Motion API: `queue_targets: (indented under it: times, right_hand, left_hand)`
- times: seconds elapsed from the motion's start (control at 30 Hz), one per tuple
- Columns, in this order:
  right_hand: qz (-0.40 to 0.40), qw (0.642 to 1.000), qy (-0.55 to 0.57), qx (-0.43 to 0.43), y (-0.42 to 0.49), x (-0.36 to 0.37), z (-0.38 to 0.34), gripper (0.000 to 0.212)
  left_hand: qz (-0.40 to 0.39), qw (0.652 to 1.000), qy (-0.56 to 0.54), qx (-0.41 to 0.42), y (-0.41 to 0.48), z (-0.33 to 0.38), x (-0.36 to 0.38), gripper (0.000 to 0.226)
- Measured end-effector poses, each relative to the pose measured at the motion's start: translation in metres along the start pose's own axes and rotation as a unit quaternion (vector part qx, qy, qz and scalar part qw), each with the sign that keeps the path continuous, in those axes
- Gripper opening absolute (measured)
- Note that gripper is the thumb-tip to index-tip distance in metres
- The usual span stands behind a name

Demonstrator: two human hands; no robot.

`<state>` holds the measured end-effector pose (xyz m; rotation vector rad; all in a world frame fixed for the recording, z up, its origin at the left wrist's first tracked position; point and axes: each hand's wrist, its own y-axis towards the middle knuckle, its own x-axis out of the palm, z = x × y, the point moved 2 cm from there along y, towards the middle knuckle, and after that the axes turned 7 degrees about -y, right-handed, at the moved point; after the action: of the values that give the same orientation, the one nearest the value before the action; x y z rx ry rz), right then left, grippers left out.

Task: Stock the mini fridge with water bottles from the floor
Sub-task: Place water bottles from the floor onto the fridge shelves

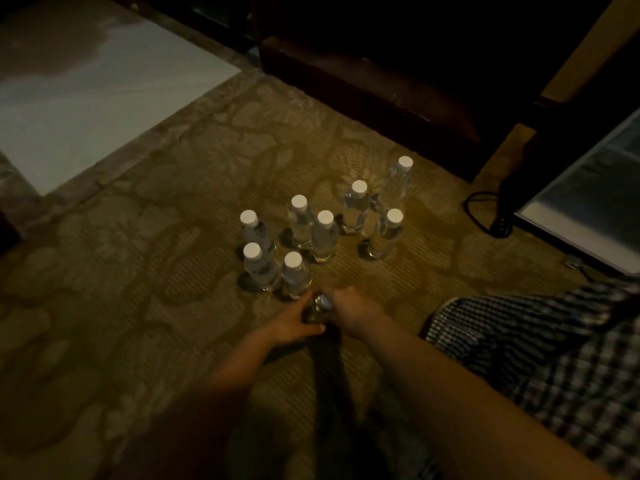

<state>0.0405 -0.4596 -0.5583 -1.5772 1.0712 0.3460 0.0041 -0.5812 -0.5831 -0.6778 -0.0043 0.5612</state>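
Water bottles (325,237): showing clear and colourless, each carrying a white cap (299,201). Carpet (173,237): showing olive-tan, with a paler leaf-and-flower pattern running over fine ribbed stripes. Floor tile (86,109): reading pale grey-white, with a darker cloudy patch lying across it. Cabinet base (381,91): appearing dark brown. Cable (474,209): showing black. Mini fridge door (588,216): showing grey with a white edge. Garment (554,341): displaying a dark blue and white check.

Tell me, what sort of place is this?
Likely a hotel guest room, though the light is dim: patterned carpet, a dark wooden cabinet base, an open mini fridge at the right edge, and small water bottles standing on the floor.
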Motion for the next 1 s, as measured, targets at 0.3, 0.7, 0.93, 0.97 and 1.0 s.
queue_targets:
  times: [0.3, 0.7, 0.93, 0.97, 1.0]
  right_hand:
    - [0.018, 0.997, 0.067, -0.016, -0.004, -0.010, 0.009, 0.037]
    - [0.068, 0.975, 0.181, -0.112, -0.037, -0.065, 0.006, 0.029]
    - [0.156, 0.948, 0.256, -0.110, -0.080, -0.117, 0.018, 0.024]
    - [0.166, 0.943, 0.267, -0.106, -0.088, -0.128, 0.022, 0.025]
    - [0.174, 0.939, 0.278, -0.103, -0.094, -0.137, 0.025, 0.025]
  left_hand:
    - [0.003, 0.999, -0.034, 0.000, 0.007, 0.003, 0.009, 0.082]
    - [0.034, 0.992, -0.119, -0.023, -0.021, 0.017, 0.024, 0.042]
    - [0.092, 0.993, -0.066, 0.028, -0.031, 0.082, 0.018, 0.050]
    - [0.088, 0.993, -0.064, 0.046, -0.032, 0.097, 0.018, 0.047]
    - [0.082, 0.993, -0.058, 0.062, -0.034, 0.112, 0.017, 0.042]
